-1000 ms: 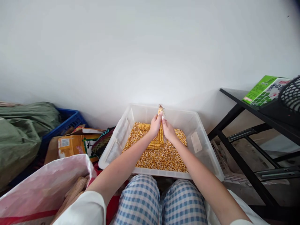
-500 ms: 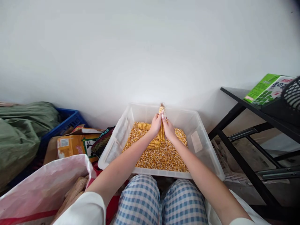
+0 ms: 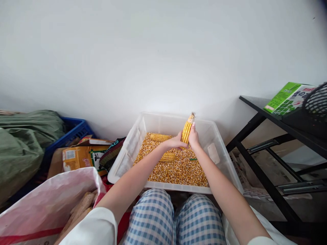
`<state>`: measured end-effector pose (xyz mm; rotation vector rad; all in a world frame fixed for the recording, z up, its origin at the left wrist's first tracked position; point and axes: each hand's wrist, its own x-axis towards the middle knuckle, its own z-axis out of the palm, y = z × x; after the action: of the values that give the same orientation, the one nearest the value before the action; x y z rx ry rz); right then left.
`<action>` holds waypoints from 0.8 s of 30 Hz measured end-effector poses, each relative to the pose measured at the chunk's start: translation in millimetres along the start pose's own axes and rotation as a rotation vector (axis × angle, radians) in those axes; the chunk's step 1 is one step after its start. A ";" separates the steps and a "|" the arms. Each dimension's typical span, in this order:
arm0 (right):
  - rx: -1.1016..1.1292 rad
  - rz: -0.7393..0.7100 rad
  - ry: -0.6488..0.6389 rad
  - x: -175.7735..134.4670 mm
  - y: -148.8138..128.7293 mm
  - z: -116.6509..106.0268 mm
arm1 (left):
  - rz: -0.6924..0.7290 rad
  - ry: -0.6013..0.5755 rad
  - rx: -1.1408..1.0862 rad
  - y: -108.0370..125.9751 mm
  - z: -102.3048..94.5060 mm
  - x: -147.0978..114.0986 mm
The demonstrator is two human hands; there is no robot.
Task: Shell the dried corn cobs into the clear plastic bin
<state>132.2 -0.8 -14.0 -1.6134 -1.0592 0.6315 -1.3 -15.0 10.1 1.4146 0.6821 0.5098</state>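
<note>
An ear of corn (image 3: 187, 131) is held upright and slightly tilted over the clear plastic bin (image 3: 176, 187). My right hand (image 3: 193, 136) grips its right side, thumb along the cob. Around its lower end closes my left hand (image 3: 178, 141). Most kernels are on the ear; a pale bare patch shows near its top. Loose corn kernels (image 3: 176, 173) cover the bin floor. Two more ears of corn lie on them: one ear (image 3: 158, 137) at the back left and another ear (image 3: 167, 157), partly hidden by my left arm. A small green object (image 3: 193, 159) rests on the kernels by my right wrist.
To the left stand a woven sack (image 3: 76, 183) with cobs inside, a yellow package (image 3: 76, 159) and a blue crate (image 3: 76, 131) under green cloth. A black rack (image 3: 265, 114) on the right carries a green-and-white carton (image 3: 286, 98). A white wall is behind the bin.
Both hands have moved right with the ear, which now leans right. My left hand has slid down to its lower end. The green object has come into view.
</note>
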 end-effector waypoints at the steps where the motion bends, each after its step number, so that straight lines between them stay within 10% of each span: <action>1: -0.048 0.008 0.004 -1.7 0.2 0.5 | -0.006 0.044 0.003 -3.2 3.9 0.1; 14: 0.122 0.201 -0.186 -0.8 12.1 11.0 | -0.046 0.187 0.042 -32.6 -0.8 14.3; 24: 0.483 0.349 0.073 12.5 2.0 -8.7 | 0.237 0.290 0.678 -48.2 17.9 13.9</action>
<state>145.9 6.0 -11.8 -1.3828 -0.5153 0.9698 17.5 -23.2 -39.0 2.0985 0.9820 0.7172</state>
